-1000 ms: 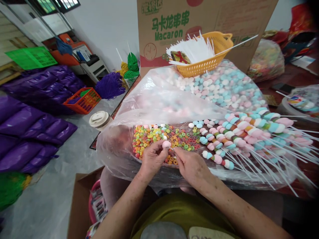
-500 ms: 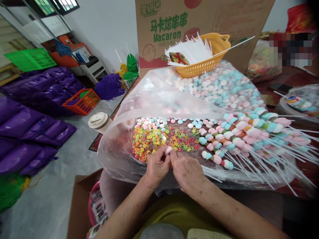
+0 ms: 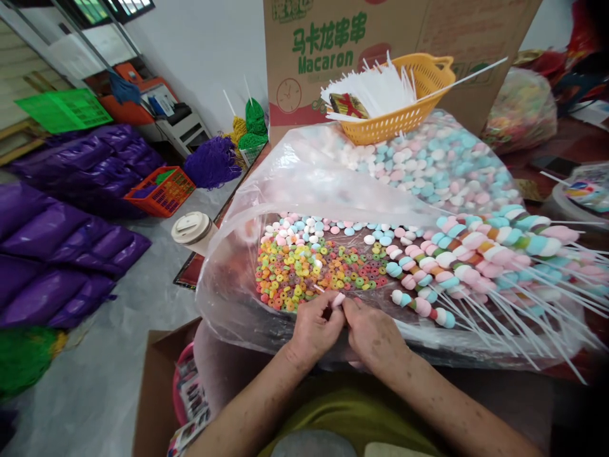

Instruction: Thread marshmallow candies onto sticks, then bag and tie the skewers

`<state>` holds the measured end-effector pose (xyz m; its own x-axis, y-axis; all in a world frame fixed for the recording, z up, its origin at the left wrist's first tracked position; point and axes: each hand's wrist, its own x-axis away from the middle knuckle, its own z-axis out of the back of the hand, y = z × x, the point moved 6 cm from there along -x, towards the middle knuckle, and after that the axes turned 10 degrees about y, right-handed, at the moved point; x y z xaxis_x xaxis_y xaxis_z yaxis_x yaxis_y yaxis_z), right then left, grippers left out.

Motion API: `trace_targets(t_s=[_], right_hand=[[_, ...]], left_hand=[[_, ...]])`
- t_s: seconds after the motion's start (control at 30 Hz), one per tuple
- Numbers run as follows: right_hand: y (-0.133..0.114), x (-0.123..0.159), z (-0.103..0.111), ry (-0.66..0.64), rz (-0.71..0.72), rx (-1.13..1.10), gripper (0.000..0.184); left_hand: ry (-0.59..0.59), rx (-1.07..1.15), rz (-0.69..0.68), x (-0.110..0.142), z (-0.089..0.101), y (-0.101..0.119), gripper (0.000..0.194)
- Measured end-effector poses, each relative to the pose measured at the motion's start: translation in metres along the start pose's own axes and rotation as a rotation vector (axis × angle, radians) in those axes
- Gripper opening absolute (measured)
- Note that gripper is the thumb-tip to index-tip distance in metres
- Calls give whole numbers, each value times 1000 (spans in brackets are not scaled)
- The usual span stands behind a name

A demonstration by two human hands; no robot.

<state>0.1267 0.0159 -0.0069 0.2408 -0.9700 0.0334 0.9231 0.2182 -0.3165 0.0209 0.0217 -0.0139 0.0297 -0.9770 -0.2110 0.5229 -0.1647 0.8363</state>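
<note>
Pointing forward-left, white stick (image 3: 319,288), long axis apparently through pink candy (image 3: 337,300).

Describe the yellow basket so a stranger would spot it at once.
Find the big upright cardboard box printed "Macaron". Just in front of it, on the clear plastic bag of pastel sweets, sits the yellow basket with slotted sides. Unlike the red-orange basket on the floor to the left, it is heaped with white sticks, a long one jutting out rightward.
</note>
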Motion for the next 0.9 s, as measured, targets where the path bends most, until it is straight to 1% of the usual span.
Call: trace_targets(t_s=[0.07, 0.13, 0.17, 0.2, 0.23, 0.3, 0.33, 0.37, 0.43, 0.47, 0.5, 0.6, 0.63, 0.67, 0.73, 0.83, 0.9], right_hand=[[11, -1, 0, 58, 29, -77, 25], [26, -1, 2, 152, 35, -118, 25], [33, 0, 4, 194, 30, -132, 27], [37, 1, 4, 229, 26, -152, 28], [40, 3, 5, 255, 30, -181, 29], [42, 5, 6, 298, 38, -248, 29], [42, 6, 6, 318, 34, -273, 29], [42, 7, 7, 335, 23, -283, 29], [41, 7, 6, 331, 15, -273, 29], [39, 6, 4, 311, 20, -258, 29], [37, 5, 3, 285, 28, -236, 28], [31, 1, -2, 213, 25, -144, 26], [29, 1, -3, 192, 15, -106, 25], [26, 1, -3, 169, 8, -68, 25], [23, 3, -3, 120, -5, 6, 24], [21, 9, -1, 80, -26, 94, 25], [22, 12, 0, 86, -37, 109, 26]], left_hand=[[13, -99, 48, -11, 10, -5, 28], [92, -301, 80, -30, 26, -9, 37], [119, -434, 69, -41, 32, -9, 35], [94, -565, 28, -51, 33, -8, 30], [30, -679, 1, -60, 30, -8, 26], [-82, -805, -38, -71, 22, -11, 24], [-107, -804, -46, -74, 19, -12, 23], [-103, -764, -51, -75, 17, -13, 21], [-49, -607, -45, -73, 18, -16, 16], [-17, -504, -13, -70, 19, -19, 14], [15, -393, 46, -67, 21, -23, 13], [91, -57, 306, -56, 21, -37, 11], [110, 33, 373, -51, 20, -39, 11], [129, 94, 409, -48, 19, -40, 11], [175, 124, 390, -41, 18, -36, 10], [224, 37, 253, -32, 19, -25, 8], [216, -4, 192, -27, 18, -21, 8]])
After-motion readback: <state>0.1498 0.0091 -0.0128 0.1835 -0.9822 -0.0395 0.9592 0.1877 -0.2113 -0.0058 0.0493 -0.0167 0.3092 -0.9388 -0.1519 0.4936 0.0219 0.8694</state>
